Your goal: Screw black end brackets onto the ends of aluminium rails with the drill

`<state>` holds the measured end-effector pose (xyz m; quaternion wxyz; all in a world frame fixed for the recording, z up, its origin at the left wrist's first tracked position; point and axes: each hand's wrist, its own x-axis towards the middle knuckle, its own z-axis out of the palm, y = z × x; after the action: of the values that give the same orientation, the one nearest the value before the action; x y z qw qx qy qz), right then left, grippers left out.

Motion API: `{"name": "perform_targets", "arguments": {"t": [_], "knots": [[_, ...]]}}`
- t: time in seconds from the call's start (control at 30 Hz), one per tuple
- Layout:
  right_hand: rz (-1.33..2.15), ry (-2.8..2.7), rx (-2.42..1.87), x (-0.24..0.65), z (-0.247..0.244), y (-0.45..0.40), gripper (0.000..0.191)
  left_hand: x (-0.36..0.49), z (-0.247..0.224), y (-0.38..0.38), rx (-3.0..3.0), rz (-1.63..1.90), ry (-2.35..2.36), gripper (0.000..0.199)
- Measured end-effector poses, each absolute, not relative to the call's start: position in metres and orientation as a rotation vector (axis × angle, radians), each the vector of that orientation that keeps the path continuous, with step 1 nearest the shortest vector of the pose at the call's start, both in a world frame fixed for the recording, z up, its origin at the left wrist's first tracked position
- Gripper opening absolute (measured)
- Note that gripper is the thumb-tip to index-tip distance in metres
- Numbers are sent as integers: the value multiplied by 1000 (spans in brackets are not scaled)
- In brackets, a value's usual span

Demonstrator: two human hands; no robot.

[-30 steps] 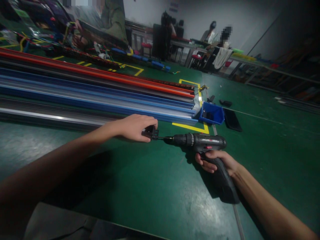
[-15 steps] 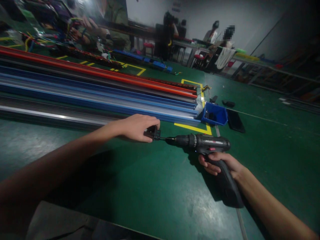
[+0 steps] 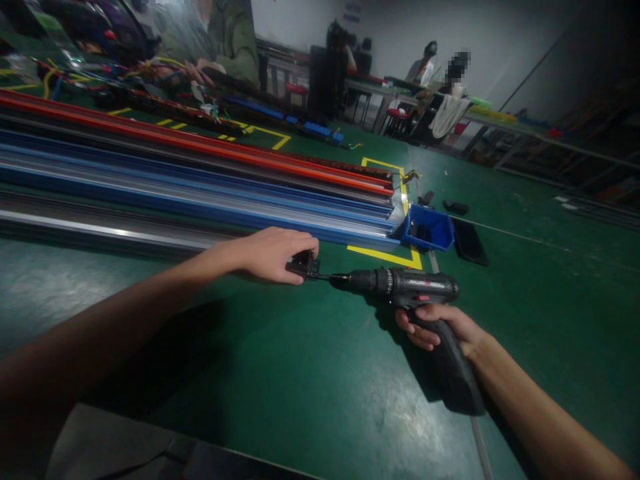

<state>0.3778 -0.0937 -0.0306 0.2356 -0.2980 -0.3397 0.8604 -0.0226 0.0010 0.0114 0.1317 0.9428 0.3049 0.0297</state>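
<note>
My right hand is wrapped round the grip of a black cordless drill, which lies level and points left. Its thin bit reaches the end of a small black end piece. My left hand is closed over that piece, thumb below and fingers above. A long dark metal profile runs in from the left edge to my left hand. Whether the black piece is joined to the profile is hidden behind the hand.
Blue profiles and a red one lie parallel behind. At their right ends stands a blue bin with dark parts inside, beside a flat black object. Across the table a person in a green sleeve handles wires.
My hands, the drill and the black piece keep their places apart from a slight shift of the view. The person opposite has straightened up and moved their hands.
</note>
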Motion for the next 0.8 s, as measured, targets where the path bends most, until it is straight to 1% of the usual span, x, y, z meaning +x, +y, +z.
{"name": "perform_targets", "arguments": {"t": [0.27,0.8], "knots": [[2341,-935,-837,373,-25,-95,27,-22,11,2,2731,86,879,37],[2333,-937,-849,376,-28,-95,26,-23,11,1,2734,96,879,37]]}}
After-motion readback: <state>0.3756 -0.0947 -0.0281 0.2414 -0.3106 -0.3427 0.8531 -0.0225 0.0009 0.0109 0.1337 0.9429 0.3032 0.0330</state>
